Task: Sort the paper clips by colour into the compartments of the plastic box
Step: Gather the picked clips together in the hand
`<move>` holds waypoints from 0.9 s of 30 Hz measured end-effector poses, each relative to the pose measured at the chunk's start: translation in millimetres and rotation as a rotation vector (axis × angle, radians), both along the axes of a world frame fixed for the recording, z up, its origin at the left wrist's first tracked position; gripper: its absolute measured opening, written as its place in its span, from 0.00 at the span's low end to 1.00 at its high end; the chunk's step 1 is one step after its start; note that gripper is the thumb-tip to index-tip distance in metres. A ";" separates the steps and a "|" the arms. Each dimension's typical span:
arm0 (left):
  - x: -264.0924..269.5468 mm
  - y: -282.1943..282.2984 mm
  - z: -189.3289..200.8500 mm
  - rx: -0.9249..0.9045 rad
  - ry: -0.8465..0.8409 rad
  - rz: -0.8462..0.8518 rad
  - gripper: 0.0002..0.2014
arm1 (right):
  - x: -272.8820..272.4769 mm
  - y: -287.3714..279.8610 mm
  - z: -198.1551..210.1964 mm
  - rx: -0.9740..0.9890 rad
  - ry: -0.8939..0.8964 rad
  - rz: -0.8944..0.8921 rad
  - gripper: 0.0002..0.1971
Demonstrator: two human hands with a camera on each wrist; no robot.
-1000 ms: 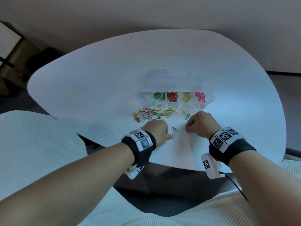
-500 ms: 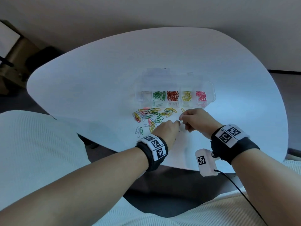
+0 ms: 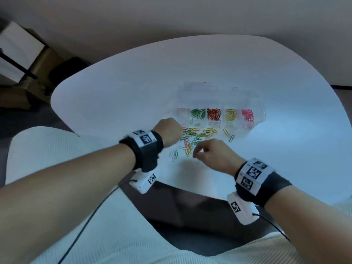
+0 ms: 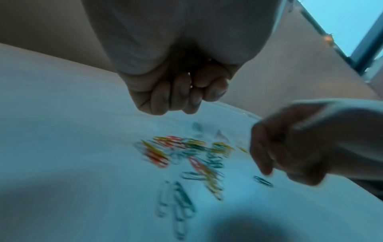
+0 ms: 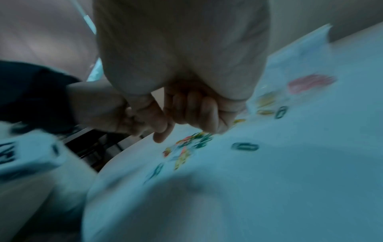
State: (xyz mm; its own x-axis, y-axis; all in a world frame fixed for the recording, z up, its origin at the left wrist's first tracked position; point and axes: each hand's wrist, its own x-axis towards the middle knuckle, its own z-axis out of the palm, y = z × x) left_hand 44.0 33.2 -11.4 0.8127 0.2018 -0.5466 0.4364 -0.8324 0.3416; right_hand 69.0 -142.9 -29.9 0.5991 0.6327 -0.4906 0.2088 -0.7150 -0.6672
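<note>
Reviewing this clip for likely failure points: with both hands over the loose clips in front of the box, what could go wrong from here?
1. The loose clips lie overlapped, so a pick could drag along a second clip of another colour.
2. The plastic box compartments sit side by side; a drop could land in the wrong colour.
3. The left hand hovers over the pile's edge and may scatter clips.

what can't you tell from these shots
- Left hand contents: fingers curled, maybe a pale clip between them; blurred.
- Right hand contents: blur, and the head view shows only its back.
- Leftmost box compartment: pale clips against clear plastic, count unreadable.
</note>
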 end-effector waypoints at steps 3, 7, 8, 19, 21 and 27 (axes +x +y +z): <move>-5.6 25.9 -4.8 0.060 0.067 0.049 0.13 | -28.8 15.1 -5.3 -0.066 -0.109 0.199 0.19; -22.3 27.9 -18.9 0.068 0.105 0.030 0.07 | -46.4 25.5 -16.9 -0.163 -0.154 0.373 0.34; -24.6 26.2 -22.2 0.060 0.106 0.034 0.05 | -48.7 25.8 -18.1 -0.189 -0.172 0.408 0.35; -24.8 12.4 -36.1 0.121 0.101 -0.001 0.02 | -18.7 -7.7 -23.8 -0.259 -0.302 0.272 0.17; -24.7 11.8 -36.9 0.123 0.100 -0.017 0.02 | -14.9 -12.8 -25.5 -0.244 -0.293 0.202 0.14; -27.2 14.6 -35.2 0.164 0.083 -0.053 0.04 | -13.9 -10.3 -22.9 -0.295 -0.358 0.003 0.17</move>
